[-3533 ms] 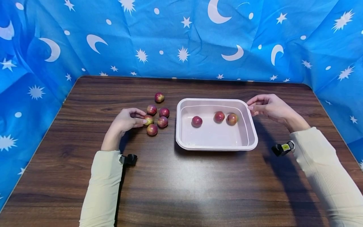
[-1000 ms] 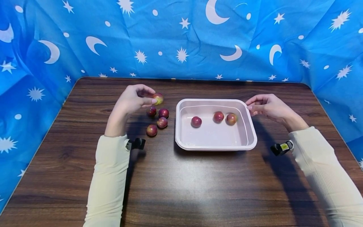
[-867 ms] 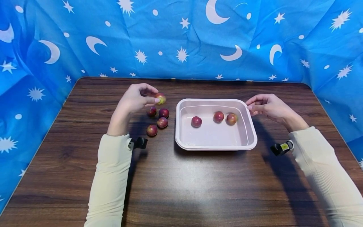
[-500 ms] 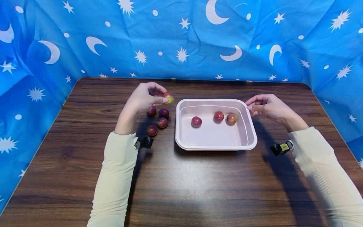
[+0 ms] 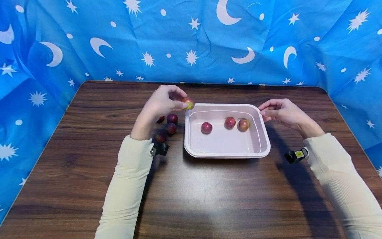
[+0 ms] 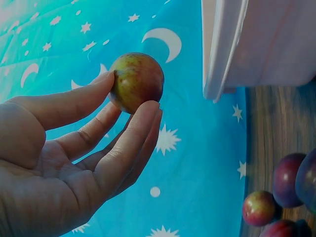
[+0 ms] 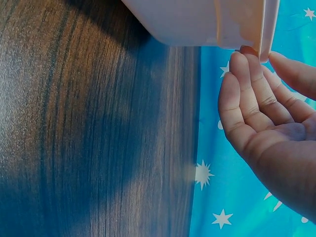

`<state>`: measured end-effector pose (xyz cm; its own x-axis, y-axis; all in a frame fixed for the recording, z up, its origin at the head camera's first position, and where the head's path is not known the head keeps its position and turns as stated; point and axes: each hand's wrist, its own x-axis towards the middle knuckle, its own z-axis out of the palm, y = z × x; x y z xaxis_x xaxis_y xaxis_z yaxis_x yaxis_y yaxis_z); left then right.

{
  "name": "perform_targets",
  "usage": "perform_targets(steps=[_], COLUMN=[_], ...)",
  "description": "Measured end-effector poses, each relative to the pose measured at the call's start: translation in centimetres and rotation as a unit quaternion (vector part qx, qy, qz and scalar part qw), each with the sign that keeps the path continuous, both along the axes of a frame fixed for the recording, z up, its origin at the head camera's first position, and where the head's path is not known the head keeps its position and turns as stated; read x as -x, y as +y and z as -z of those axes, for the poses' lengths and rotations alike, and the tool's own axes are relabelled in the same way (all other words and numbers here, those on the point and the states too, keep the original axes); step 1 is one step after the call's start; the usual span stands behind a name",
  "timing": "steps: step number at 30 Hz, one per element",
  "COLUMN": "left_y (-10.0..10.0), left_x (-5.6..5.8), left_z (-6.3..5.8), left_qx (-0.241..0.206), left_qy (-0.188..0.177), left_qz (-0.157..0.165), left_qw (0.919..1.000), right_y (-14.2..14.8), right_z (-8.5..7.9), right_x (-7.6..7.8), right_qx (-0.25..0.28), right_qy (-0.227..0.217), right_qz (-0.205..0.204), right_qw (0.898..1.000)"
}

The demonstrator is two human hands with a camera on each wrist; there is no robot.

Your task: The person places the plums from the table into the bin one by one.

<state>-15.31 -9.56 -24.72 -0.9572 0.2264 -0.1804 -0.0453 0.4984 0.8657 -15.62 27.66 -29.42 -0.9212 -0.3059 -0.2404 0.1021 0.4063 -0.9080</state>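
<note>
My left hand (image 5: 164,101) pinches a yellow-red plum (image 6: 137,83) between thumb and fingertips, at the back left corner of the pale pink plastic tub (image 5: 228,155) in the head view. Three plums rest on the tub's floor, one plum (image 5: 206,127) toward the left and a pair of plums (image 5: 236,124) toward the right. At the tub's back right corner, my right hand (image 5: 286,113) grips the rim; the right wrist view shows the thumb on one side of the rim (image 7: 269,29) and fingertips on the other.
Several plums (image 5: 172,119) lie on the wooden table (image 5: 191,196) left of the tub, partly behind my left hand and wrist. A blue curtain (image 5: 191,39) with white moons and stars hangs behind the table.
My left hand has lifted a plum from the group on the table and carried it back, then right, to the tub's corner. The right hand keeps its hold on the rim.
</note>
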Motion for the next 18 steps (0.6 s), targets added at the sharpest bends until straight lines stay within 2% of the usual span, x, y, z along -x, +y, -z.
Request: perform_targets(steps=[5, 18], left_y=[0.8, 1.6], left_x=[0.0, 0.1], left_z=[0.3, 0.7], left_qx=[0.011, 0.019], left_qy=[0.005, 0.01], left_qz=[0.017, 0.042], left_qw=[0.9998, 0.9989], right_y=[-0.1, 0.0], right_z=[-0.1, 0.1], right_x=[0.0, 0.0], right_qx=[-0.013, 0.008], right_qy=[0.003, -0.002], right_qz=[0.002, 0.0], right_qw=[1.0, 1.0])
